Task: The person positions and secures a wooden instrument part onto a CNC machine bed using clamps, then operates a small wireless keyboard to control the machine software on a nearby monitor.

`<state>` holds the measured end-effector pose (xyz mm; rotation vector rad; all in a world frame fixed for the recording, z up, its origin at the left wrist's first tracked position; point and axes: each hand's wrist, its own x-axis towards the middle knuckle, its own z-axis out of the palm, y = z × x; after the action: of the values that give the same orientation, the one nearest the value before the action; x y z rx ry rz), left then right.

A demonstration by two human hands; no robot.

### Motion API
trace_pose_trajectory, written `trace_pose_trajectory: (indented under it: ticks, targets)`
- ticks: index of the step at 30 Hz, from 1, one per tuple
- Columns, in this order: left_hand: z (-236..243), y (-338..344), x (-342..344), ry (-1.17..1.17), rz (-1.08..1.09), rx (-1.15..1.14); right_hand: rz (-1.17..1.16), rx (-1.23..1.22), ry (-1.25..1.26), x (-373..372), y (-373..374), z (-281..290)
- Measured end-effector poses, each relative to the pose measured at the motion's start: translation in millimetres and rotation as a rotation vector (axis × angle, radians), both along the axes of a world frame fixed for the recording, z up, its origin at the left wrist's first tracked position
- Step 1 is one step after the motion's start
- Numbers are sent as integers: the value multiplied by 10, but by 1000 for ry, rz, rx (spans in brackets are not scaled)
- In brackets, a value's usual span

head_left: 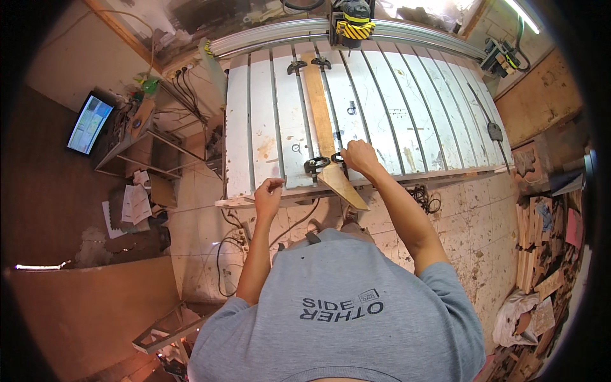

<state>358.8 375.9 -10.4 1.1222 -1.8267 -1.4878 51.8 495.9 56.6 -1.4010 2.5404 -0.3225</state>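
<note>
A long wooden board lies front to back on the slotted white machine bed. Its near end joins or meets an angled wooden part that sticks out past the front edge; whether they are one piece I cannot tell. My right hand is closed around a black clamp on the right of the board's near end. Another black clamp sits on its left. My left hand hovers by the front edge with curled fingers pressed together; anything inside them is hidden.
Two black clamps, left and right, flank the board's far end. Behind stands the gantry rail with a yellow-and-black spindle. A monitor is at left, cables on the floor, wood offcuts at right.
</note>
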Motion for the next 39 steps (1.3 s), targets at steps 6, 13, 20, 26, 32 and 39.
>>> trace_pose_trajectory:
  ticks: [6,13,20,26,32,39]
  targets:
    - [130,146,-225,-96,-88,-115,149,-78,33,60,165,137]
    - [166,397,-563,-44,-305,-187,644,-47,286,-224,241,94]
    - [166,568,-734,-50,-260,-256,838,73,371,-363,140,142]
    - [19,692,-871,-112,-140,558,846,174,269,-310,62,280]
    - [71,827,-1024,-131,-125,646,862,159,229,-447,63,202]
    - [145,483,-816,-204,63,-335,652,73,-55,-354,176,320]
